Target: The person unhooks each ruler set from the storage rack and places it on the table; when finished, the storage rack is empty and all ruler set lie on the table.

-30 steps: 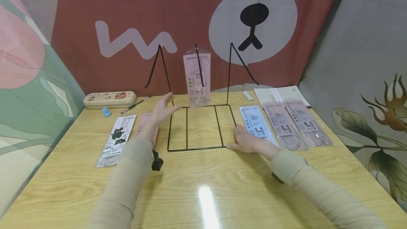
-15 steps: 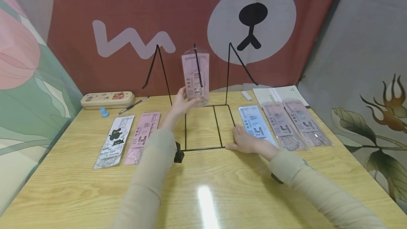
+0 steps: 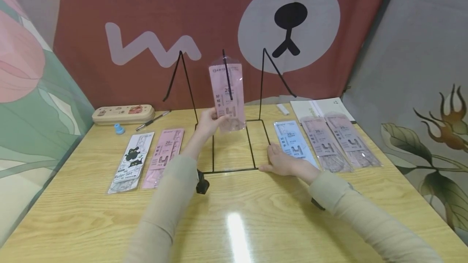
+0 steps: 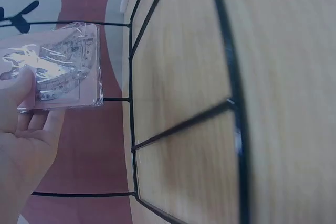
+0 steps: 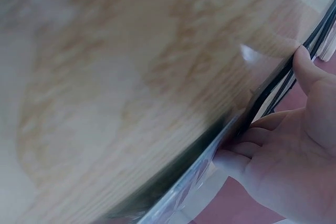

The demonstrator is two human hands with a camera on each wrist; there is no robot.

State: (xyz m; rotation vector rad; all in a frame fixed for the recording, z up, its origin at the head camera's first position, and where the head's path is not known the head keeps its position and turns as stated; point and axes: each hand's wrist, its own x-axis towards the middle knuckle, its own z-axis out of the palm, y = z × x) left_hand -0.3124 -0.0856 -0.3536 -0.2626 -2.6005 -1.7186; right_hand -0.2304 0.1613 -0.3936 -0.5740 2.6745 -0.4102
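Note:
A pink ruler set in a clear sleeve [image 3: 231,82] hangs at the middle hook of a black wire rack [image 3: 234,170]. My left hand [image 3: 207,127] pinches its lower left edge, thumb in front and fingers behind. Ruler markings show through the plastic of the pink ruler set [image 4: 68,66] in the left wrist view. At the rack's front right corner rests my right hand [image 3: 283,160], its thumb along the front wire and its fingers by the side wire. In the right wrist view the thumb of my right hand [image 5: 294,145] touches the black wire; some fingertips are hidden.
Right of the rack lie a blue ruler set [image 3: 295,143] and two pinkish ones, near a white booklet [image 3: 325,108]. On the left are a cat-print ruler set [image 3: 131,161], another pink ruler set [image 3: 164,155], a pen [image 3: 153,120], a blue cap-like piece [image 3: 119,128] and a pencil case [image 3: 123,114].
My left hand has moved right from the rack's left side and taken hold of the hanging pink ruler set, whose lower end has come slightly down and right. My right hand stays put.

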